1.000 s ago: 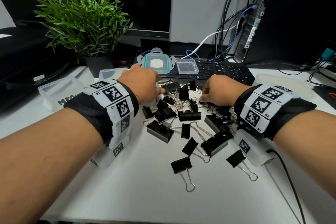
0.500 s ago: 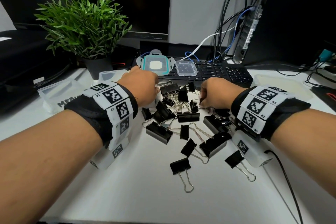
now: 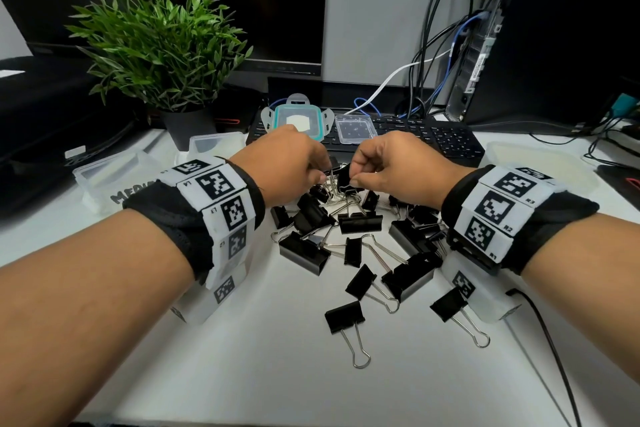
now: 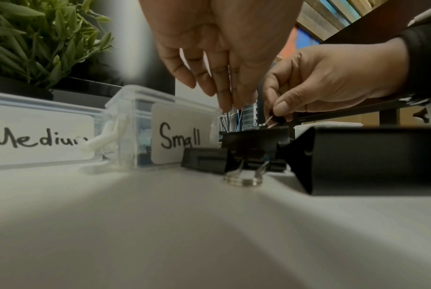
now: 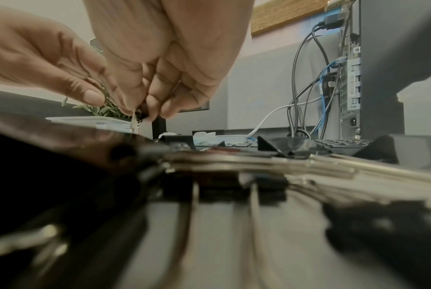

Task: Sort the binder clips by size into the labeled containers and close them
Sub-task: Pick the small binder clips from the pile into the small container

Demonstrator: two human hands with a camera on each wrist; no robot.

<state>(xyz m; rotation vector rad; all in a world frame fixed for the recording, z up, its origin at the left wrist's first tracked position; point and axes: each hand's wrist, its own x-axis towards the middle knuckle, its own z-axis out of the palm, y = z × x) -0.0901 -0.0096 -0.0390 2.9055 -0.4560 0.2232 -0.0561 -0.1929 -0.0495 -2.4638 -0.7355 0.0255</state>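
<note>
Your right hand (image 3: 391,166) pinched a small binder clip (image 4: 278,120) between thumb and fingertips at mid-frame in the head view, above the pile. Your left hand (image 3: 287,163) met it with fingers bunched on wire handles, though which clip they held I cannot tell. The pile of binder clips (image 3: 363,243) lay unsorted at the centre. The Small container (image 4: 175,133) and Medium container (image 4: 36,133) stood open at left, so nearly everything looked left to do.
</note>
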